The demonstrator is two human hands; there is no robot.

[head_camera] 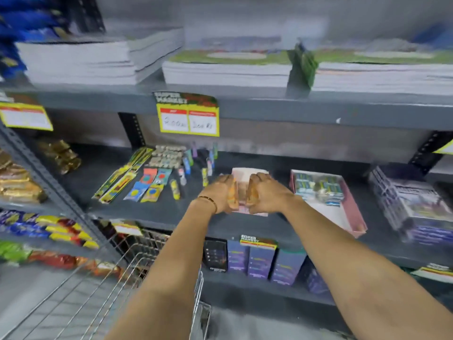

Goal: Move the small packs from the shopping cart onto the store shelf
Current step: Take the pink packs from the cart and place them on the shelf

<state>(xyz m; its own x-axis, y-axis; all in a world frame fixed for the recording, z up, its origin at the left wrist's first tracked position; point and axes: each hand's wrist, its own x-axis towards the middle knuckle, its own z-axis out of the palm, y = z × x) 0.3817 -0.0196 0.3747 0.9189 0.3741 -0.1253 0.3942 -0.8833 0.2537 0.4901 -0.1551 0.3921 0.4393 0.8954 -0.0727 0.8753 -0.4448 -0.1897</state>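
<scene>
1. Position: both hands are over the middle store shelf (152, 212), at the centre of the view.
2. Left hand (221, 192): fingers curled shut on a stack of orange small packs (232, 193).
3. Right hand (266, 192): fingers likewise closed on a second orange stack, at 3 o'clock from the left hand.
4. Target: both stacks sit inside or just above a pink box (247, 174); contact with its floor cannot be confirmed.
5. Shopping cart (137, 266): at 7 o'clock; no packs are discernible in the visible part of the basket.
6. Progress, judged: this load is at the placing stage; release remains. Remaining cart stock cannot be determined.
</scene>
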